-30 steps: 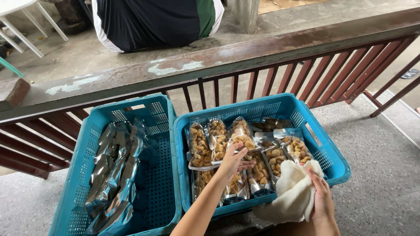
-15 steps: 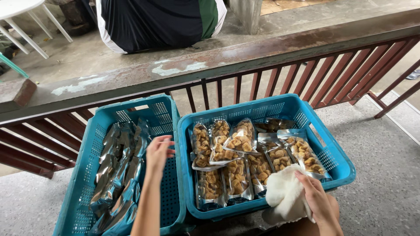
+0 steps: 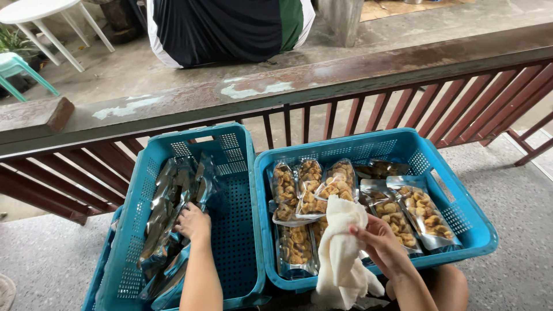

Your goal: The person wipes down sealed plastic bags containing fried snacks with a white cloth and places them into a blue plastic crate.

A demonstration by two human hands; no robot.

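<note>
My left hand [image 3: 193, 222] is inside the left blue crate [image 3: 237, 230], with its fingers curled on a silver pouch [image 3: 173, 230] in the row standing along the crate's left side. My right hand [image 3: 381, 245] grips a white cloth [image 3: 343, 259] over the near edge of the right blue crate [image 3: 374, 141]. In that crate lie several clear-fronted pouches of golden-brown snacks [image 3: 340, 184], flat and overlapping. The cloth hides part of the pouches at the front middle.
The two crates stand side by side on a grey floor against a red-brown wooden railing [image 3: 345, 75]. Beyond it is a person in dark clothing [image 3: 230, 29], with a white plastic table [image 3: 34, 11] and a green chair [image 3: 14, 66] at the far left.
My left hand went from the pouches in the right crate across to the left crate and now sits low among its silver pouches. My right hand has lifted the cloth higher.
</note>
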